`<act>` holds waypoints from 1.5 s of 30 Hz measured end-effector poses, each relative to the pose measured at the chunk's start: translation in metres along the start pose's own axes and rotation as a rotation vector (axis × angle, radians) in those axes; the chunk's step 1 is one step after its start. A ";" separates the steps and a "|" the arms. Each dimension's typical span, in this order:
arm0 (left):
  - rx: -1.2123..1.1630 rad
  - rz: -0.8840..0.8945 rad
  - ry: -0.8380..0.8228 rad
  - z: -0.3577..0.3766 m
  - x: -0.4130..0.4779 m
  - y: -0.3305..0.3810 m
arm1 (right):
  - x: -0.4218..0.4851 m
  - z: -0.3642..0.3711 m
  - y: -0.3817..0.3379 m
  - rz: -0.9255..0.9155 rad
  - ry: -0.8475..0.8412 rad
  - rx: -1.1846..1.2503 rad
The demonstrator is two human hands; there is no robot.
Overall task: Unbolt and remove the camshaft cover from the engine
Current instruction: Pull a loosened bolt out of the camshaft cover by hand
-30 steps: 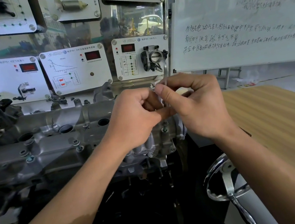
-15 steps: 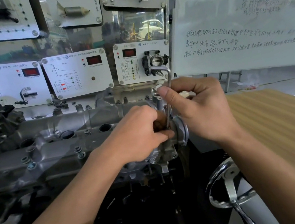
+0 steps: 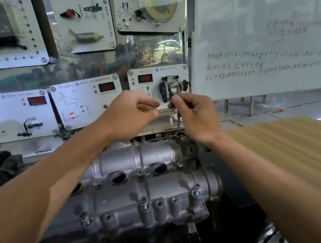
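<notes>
The grey cast camshaft cover point(image 3: 137, 191) lies across the top of the engine below my hands. Bolts stand along its near edge, among them a middle bolt point(image 3: 145, 205) and a right bolt point(image 3: 197, 191). My right hand point(image 3: 196, 115) pinches the top of a thin hex key point(image 3: 178, 121). The key hangs upright, with its tip at the cover's far right corner. My left hand point(image 3: 130, 111) hovers just left of the key's top with curled fingers. I cannot make out whether it touches the key.
White demonstration panels point(image 3: 88, 101) line the wall behind the engine. A whiteboard point(image 3: 267, 29) stands at the right. A wooden table point(image 3: 288, 153) sits right of the engine. A chrome handwheel point(image 3: 264, 237) shows at the bottom right.
Both hands have risen from the cover's near right end to its far right corner. The key now stands at the far corner. The camera has tilted down, showing more of the cover.
</notes>
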State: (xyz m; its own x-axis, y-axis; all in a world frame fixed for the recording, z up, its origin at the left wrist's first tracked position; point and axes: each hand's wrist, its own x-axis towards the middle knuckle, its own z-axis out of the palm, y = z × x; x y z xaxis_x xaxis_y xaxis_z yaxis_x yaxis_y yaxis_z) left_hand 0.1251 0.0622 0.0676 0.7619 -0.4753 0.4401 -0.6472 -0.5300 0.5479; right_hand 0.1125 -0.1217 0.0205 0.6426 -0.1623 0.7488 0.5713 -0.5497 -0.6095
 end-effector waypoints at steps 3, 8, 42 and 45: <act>-0.079 -0.092 -0.096 0.017 0.022 -0.021 | 0.008 0.016 0.020 -0.014 -0.001 0.038; -0.249 -0.032 -0.149 0.034 0.034 -0.037 | 0.017 0.026 0.023 -0.060 -0.020 0.270; -0.074 0.080 -0.032 0.049 0.031 -0.038 | 0.023 0.018 0.037 -0.184 -0.205 0.259; -0.072 0.086 0.002 0.051 0.030 -0.038 | 0.021 0.016 0.039 -0.183 -0.202 0.264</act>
State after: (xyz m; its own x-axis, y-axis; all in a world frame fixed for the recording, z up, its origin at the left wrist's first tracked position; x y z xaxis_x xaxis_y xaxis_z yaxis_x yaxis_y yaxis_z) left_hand 0.1713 0.0322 0.0235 0.7038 -0.5151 0.4893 -0.7065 -0.4352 0.5581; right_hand 0.1565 -0.1338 0.0088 0.5906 0.0984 0.8009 0.7808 -0.3204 -0.5364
